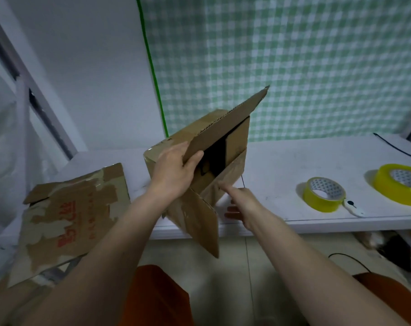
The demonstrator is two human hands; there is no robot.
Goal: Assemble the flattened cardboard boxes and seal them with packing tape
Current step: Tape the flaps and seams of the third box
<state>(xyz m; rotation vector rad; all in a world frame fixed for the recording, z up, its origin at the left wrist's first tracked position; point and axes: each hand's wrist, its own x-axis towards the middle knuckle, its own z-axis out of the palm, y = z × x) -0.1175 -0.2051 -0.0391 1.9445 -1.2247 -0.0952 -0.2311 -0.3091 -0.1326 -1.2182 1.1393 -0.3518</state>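
A green-and-white checked curtain (305, 67) hangs behind a long white worktop (282, 165), with a pale wall to its left. Tilted on the worktop's near edge stands a brown corrugated cardboard box (176, 147), opened out, its open end turned toward the viewer and its dark interior visible. One long upper flap (232, 123) rises obliquely toward the curtain; a lower flap (206, 229) hangs down past the worktop's edge. Left of the box, a flattened brown cardboard box with red printed characters and torn patches of old tape (68, 220) lies on the worktop, partly overhanging its front edge. The left hand (173, 172) grips the upper flap near its base, thumb on the inner face and fingers on the outer face. The right hand (239, 203) reaches to the box's lower right corner; its index finger extends to touch the cardboard edge, while the remaining fingers lie partly hidden beneath it, so it cannot be told whether they grasp anything. Well to the right rest a large roll of yellow packing tape (397, 184) and, nearer the box, a smaller roll of yellow packing tape (323, 195). Just beside the smaller roll lies a small white cutter with a black dot (353, 208).
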